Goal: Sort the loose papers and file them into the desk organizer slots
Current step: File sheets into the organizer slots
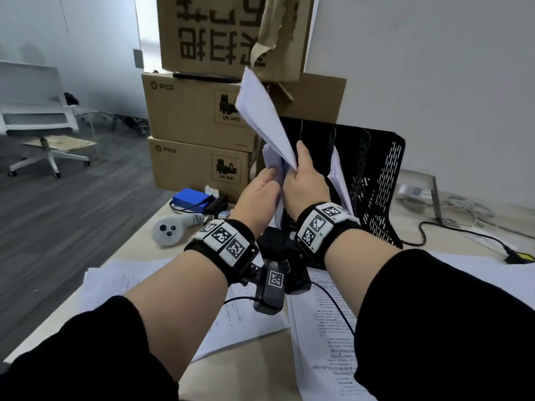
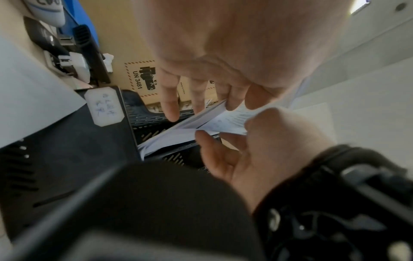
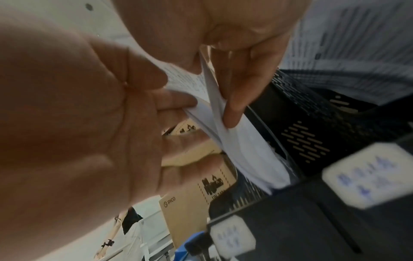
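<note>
A black mesh desk organizer (image 1: 379,180) with several upright slots stands at the back of the desk, with white handwritten labels (image 2: 105,106) on its front. My left hand (image 1: 273,176) pinches a bundle of white papers (image 2: 178,134) standing in the leftmost slot. My right hand (image 1: 293,166) grips a white sheet (image 1: 260,117) by its lower corner, with the thumb up along it. This sheet sticks up and to the left above the bundle. More papers (image 1: 338,180) lean in a slot to the right. Loose printed sheets (image 1: 327,328) lie on the desk under my forearms.
Stacked cardboard boxes (image 1: 199,111) stand just left of and behind the organizer. A white controller (image 1: 170,230) and a blue box (image 1: 192,199) lie at the desk's left edge. Black cables (image 1: 463,233) run along the right. An office chair (image 1: 37,111) stands far left.
</note>
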### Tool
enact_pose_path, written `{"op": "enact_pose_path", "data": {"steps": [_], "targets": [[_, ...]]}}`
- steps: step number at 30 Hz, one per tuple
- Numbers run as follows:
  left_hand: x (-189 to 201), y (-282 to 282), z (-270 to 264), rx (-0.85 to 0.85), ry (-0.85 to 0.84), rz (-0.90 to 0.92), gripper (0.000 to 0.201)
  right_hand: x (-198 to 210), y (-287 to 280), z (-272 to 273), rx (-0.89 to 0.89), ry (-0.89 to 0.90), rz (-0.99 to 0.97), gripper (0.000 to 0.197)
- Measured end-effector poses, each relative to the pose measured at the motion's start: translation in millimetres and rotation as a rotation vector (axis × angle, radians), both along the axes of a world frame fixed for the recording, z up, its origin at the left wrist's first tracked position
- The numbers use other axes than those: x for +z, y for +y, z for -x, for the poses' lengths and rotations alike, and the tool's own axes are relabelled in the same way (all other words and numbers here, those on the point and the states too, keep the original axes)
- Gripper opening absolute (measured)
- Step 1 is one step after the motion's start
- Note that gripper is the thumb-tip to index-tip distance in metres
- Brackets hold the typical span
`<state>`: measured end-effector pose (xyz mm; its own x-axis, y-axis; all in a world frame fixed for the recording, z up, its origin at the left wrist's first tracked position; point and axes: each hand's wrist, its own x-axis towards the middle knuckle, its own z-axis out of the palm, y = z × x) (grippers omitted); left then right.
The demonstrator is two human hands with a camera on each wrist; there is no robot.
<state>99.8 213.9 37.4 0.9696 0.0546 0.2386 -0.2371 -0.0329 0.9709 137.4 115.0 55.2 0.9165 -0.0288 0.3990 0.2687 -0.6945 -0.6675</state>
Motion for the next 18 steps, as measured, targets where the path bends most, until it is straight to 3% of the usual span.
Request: {"op": "enact_pose_path", "data": {"steps": [8, 12, 18], "targets": [[-2.0, 4.7, -5.6, -0.016, -0.029, 0.016, 0.053, -20.1, 0.4, 2.6, 0.15, 0.311, -0.097, 0.068], [5.0, 4.6, -8.5, -0.023, -0.05, 0.049, 0.059, -21.6, -0.4, -2.6, 0.121, 0.313, -0.129, 0.073], [13.4, 6.6, -12.3, -0.008, -0.08, 0.011, 0.06, -28.4, 11.0, -16.3, 0.062, 0.382, -0.124, 0.05]]}}
